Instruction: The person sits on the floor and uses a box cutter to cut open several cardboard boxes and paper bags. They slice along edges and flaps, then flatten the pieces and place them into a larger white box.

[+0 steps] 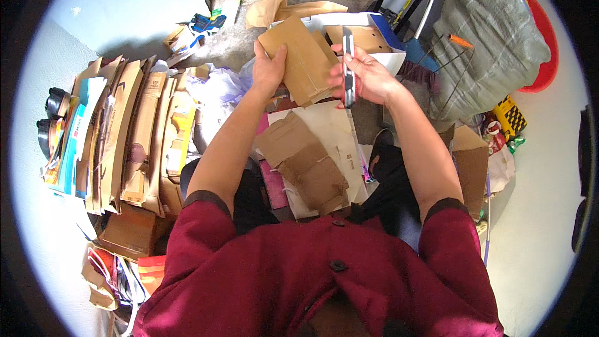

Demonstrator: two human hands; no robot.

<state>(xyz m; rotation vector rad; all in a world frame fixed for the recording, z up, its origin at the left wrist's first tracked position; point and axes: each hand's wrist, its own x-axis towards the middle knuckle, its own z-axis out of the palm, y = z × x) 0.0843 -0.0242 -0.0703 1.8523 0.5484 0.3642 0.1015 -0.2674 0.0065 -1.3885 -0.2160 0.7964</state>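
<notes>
My left hand (269, 68) grips a small brown cardboard box (299, 63) by its left side, thumb on top, holding it tilted. Just right of the box, my right hand (367, 75) holds a utility knife (349, 70) with a black, grey and red handle, roughly upright. I cannot tell whether its blade is out. Below both hands, a flattened piece of brown cardboard (309, 161) lies on a pale sheet of card (346, 135) between my legs. Pink card (272, 185) shows under its left edge.
Flattened cardboard boxes (135, 135) stand stacked at left, beside white plastic bags (220, 89). Behind my hands is an open white box (393, 58). At right are a grey-green sack (491, 47), a red tub (545, 47), a dustpan (419, 54) and an open cardboard box (469, 164).
</notes>
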